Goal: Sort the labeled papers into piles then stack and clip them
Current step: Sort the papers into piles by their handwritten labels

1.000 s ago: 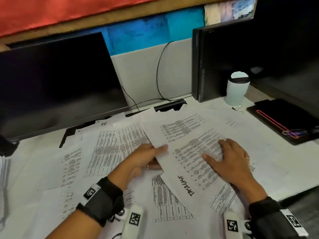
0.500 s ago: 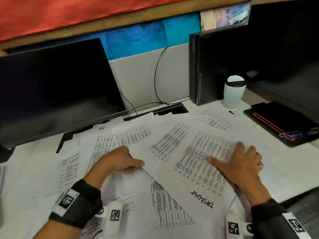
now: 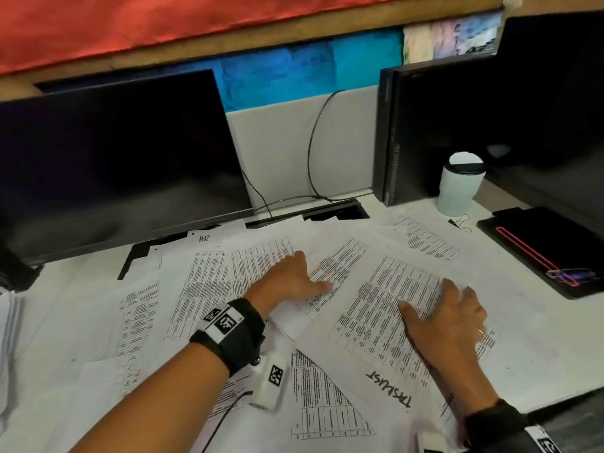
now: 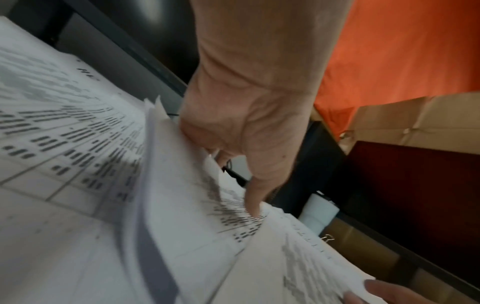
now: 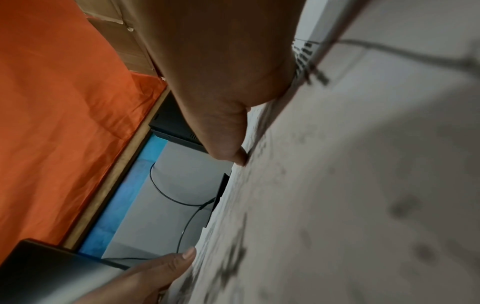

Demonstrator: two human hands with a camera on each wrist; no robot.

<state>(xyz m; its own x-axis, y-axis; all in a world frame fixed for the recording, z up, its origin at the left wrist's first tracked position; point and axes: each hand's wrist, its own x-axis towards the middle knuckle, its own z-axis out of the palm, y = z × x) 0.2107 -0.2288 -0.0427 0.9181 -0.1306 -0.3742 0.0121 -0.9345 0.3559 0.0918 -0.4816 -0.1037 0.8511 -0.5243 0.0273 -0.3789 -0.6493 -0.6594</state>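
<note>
Papers cover desk; two hands, left hand and right hand, press them.

Both forearms are reaching forward from the near edge, each wearing a black wrist strap with a white coded tag. The left hand is lying palm down, its thumb pointing right and pressing flat, its fingers stretched forward. In the left wrist view its fingertips are tucking under a raised edge. The right hand is resting palm down, fingers spread and straight, thumb angled left; a ring is showing on one finger.
</note>
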